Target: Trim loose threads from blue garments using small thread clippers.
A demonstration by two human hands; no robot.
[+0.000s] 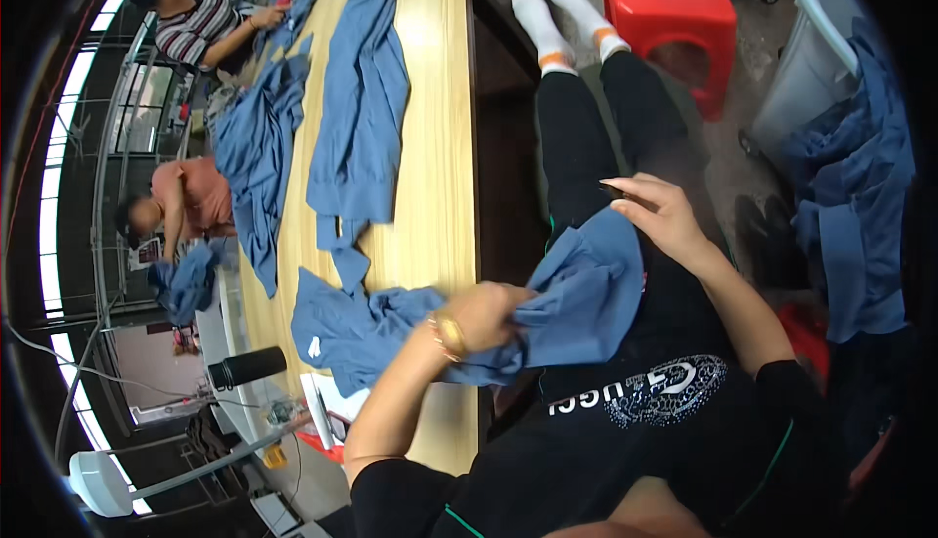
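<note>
A blue knit garment (pixel 586 294) is stretched from the table's edge across my lap. My left hand (pixel 489 315) is closed on a bunched fold of it, beside the table edge; a bracelet circles that wrist. At the garment's far upper corner, my right hand (pixel 669 220) pinches a small dark tool (pixel 613 191) between thumb and fingers, its kind too small to make out. The thumb touches or nearly touches the cloth there. The rest of the garment (pixel 357 333) lies rumpled on the wooden table (pixel 435 69), a small white tag showing at its end.
More blue garments (pixel 362 98) lie along the table. A black bottle (pixel 246 368) and a white lamp (pixel 100 484) are at the left. Two people work across the table. At the right stand a red stool (pixel 674 10) and a pale bin (pixel 806 79) with blue garments hanging over it.
</note>
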